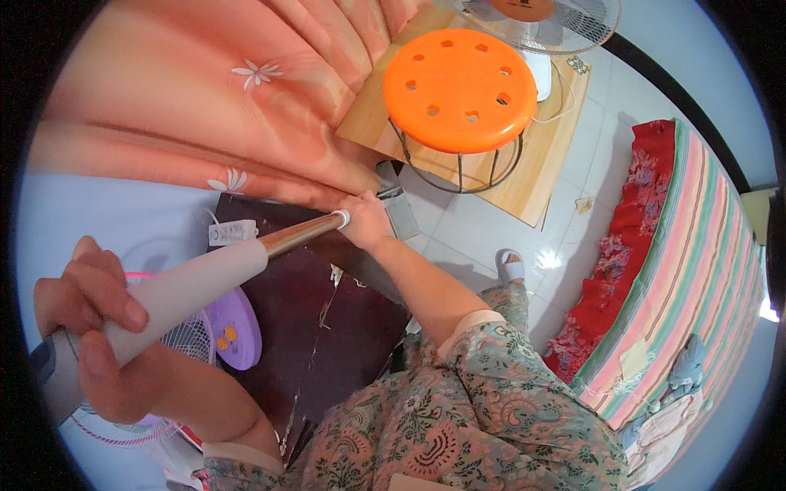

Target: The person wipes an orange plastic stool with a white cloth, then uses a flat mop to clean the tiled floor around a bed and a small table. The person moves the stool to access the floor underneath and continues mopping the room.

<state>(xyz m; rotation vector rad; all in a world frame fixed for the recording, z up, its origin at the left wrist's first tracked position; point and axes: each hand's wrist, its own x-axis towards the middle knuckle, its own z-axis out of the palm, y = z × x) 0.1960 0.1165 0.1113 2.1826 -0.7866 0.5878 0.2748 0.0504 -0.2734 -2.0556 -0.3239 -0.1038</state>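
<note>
A long pole (pixel 205 278) with a thick white grip and a shiny metal shaft slants across the left half of the head view. Around the white grip, close to the camera, curl the fingers and thumb of my left hand (pixel 102 327). My right hand (pixel 366 222) is closed on the metal shaft farther down, beside a white collar (pixel 342 218). What lies at the pole's lower end is hidden behind that hand. Just past it, a grey flat piece (pixel 400 214) shows near the floor; I cannot tell whether it joins the pole.
A dark red tabletop (pixel 327 344) lies beneath the pole, with a white adapter (pixel 233 232) at its edge. An orange curtain (pixel 270 106) hangs behind. An orange stool (pixel 458 90) and a fan (pixel 540 20) stand on a wooden board (pixel 524 192). A striped bed (pixel 688 270) is at right; a purple-centred fan (pixel 233 327) at left.
</note>
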